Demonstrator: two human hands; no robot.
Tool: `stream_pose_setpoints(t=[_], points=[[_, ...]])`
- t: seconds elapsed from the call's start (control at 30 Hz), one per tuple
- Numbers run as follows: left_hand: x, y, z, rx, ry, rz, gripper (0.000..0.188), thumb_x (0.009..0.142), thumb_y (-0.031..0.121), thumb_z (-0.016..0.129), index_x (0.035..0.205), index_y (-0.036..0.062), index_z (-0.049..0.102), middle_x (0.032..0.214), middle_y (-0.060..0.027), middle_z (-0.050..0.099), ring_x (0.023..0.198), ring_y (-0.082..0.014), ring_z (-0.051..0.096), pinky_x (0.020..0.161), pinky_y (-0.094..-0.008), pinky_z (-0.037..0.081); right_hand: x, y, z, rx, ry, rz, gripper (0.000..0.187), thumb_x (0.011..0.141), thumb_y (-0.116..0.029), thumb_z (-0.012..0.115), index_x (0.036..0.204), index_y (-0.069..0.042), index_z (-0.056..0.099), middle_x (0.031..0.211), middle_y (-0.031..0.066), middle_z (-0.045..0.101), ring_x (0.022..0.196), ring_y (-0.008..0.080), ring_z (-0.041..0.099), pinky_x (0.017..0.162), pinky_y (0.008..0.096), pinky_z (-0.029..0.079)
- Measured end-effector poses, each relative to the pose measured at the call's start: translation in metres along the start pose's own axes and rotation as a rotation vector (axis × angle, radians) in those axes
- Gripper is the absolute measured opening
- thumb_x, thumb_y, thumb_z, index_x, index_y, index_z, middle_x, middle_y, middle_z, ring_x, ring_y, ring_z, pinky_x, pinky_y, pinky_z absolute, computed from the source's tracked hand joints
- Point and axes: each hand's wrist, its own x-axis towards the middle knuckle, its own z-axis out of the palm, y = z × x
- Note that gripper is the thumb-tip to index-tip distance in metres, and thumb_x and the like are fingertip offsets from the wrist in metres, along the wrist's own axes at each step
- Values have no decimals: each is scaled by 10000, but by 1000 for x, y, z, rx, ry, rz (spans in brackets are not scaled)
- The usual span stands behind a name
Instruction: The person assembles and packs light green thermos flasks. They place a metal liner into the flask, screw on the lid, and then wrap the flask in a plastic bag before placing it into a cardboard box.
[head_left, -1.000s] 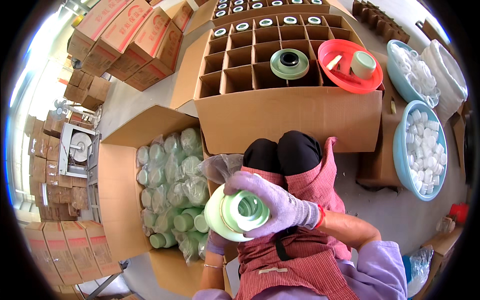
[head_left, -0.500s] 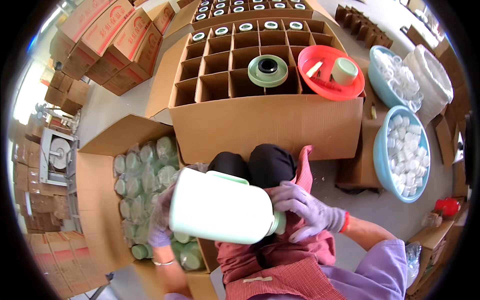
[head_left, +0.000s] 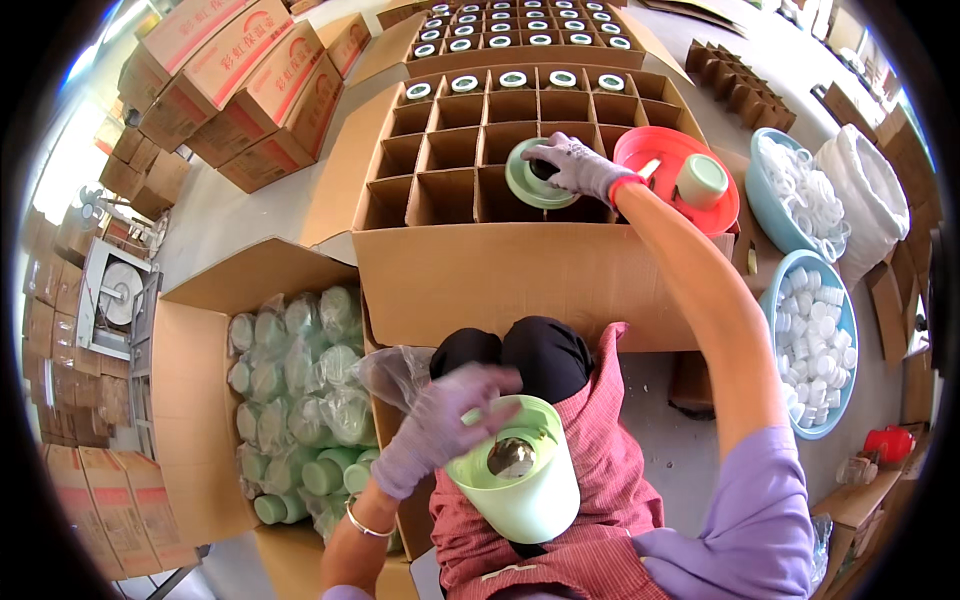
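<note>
A light green flask body (head_left: 530,495) stands in my lap with its wide end up; a shiny silver round surface shows inside. My left hand (head_left: 447,425), in a grey glove and blurred, hovers at its rim with the fingers apart. At the divided carton, my gloved right hand (head_left: 580,168) closes its fingers on a black ring (head_left: 543,170). That ring sits in a pale green round dish-shaped part (head_left: 525,190), which rests on the cardboard dividers.
An open box of wrapped green flasks (head_left: 300,390) is at my left. The divided carton (head_left: 540,270) holds white-topped bottles in its far row. A red basin (head_left: 650,150) with a green cup (head_left: 702,181) rests on it. Blue basins of white rings (head_left: 800,190) and white caps (head_left: 815,340) stand at right.
The flask body has turned from lying on its side to standing wide end up. My right hand left its neck and reached forward to the black ring. My left hand moved to the rim.
</note>
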Motion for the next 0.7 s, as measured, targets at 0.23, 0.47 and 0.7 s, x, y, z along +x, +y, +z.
stream_pose_setpoints(t=[0.23,0.47,0.7], points=[[49,-4,-19,-1165,266,261,562,1051,434,456,1464,54,416,1395,-87,519,1231,-165,544,1015,-377,493,-95,-201,-6,219,366,-305,612,812,-252,776,1323,-46,510,1101,204,546,903,426,622,832,443,539],[30,25,-29,744,480,899,507,807,531,707,1201,212,699,1306,-68,611,1225,-348,530,977,-503,452,-139,-207,16,2102,-116,239,342,1013,-282,542,1252,-41,586,1046,75,674,818,186,681,674,292,593],[-50,-45,-11,175,224,524,645,833,554,675,1172,6,685,1206,-156,659,1157,-361,608,1018,-453,467,-175,-187,-11,1126,-199,522,286,962,-170,505,1143,11,632,798,48,640,740,59,627,720,226,545]])
